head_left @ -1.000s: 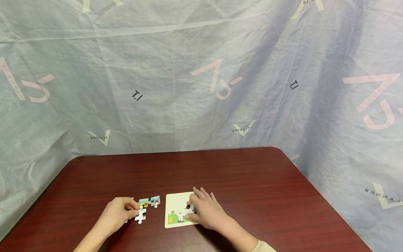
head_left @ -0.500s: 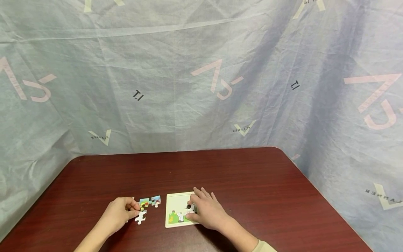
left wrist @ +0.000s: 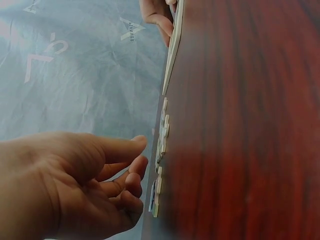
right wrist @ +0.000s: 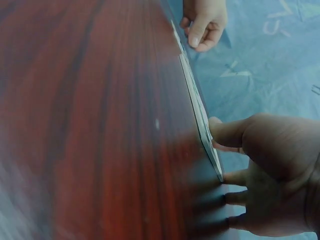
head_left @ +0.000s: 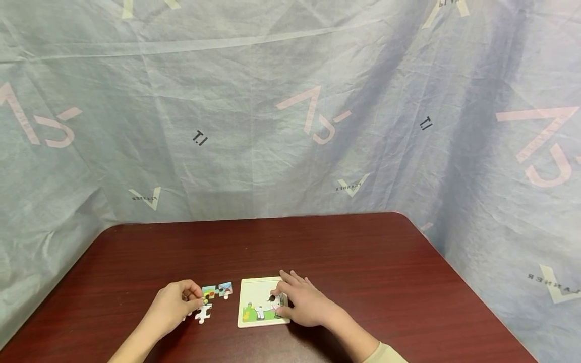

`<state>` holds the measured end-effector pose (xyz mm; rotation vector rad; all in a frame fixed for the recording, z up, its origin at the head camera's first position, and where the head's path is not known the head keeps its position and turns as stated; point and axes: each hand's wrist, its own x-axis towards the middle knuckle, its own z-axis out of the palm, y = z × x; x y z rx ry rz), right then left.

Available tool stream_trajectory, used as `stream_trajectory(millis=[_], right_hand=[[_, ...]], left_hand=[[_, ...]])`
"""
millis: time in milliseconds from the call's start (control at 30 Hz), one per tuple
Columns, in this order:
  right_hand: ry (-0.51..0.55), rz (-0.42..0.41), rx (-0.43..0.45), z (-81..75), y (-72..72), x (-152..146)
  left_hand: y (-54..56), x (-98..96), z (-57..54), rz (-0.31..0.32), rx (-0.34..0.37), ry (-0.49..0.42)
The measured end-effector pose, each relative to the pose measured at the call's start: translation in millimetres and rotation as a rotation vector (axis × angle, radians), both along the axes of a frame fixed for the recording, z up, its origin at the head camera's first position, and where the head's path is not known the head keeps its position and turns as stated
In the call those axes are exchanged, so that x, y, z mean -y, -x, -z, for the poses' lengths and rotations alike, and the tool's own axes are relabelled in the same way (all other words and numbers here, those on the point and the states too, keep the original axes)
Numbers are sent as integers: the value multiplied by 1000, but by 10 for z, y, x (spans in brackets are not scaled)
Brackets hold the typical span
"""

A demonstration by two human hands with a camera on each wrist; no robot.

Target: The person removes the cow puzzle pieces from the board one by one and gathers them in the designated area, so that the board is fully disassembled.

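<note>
My left hand (head_left: 171,308) hovers over jigsaw pieces left of the board. Its thumb and loosely curled fingers come close above them, and nothing shows between them in the left wrist view. Nearby lie a white-looking piece (head_left: 202,314), a colourful piece (head_left: 209,292) and a blue piece with a red shape (head_left: 225,289); another is partly hidden beneath the hand. My right hand (head_left: 305,302) spreads over the right side of a square puzzle board (head_left: 254,284). Thumb and forefinger touch its picture of a black-and-white animal on green; the other fingers reach past its right edge.
Board and pieces lie flat on a dark red wood-grain table (head_left: 363,262) with rounded far corners. A grey printed cloth (head_left: 254,126) hangs behind the table and along its sides.
My right thumb and palm have shifted slightly right, uncovering more of the animal picture and the board's lower right corner. My left hand has barely moved, its fingers lifting slightly.
</note>
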<state>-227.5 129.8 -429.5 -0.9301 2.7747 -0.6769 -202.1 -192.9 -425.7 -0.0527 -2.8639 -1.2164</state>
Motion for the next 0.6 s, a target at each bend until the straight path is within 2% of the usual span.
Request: stream_trajectory(millis=[267,600], right_hand=[[-16,-3,-26,4,10,-5],[-11,36,2,-7,41,-3]], left_hand=[[-7,-92,-29,4,-26,31],[3,-408,-102,42,-39,-57]])
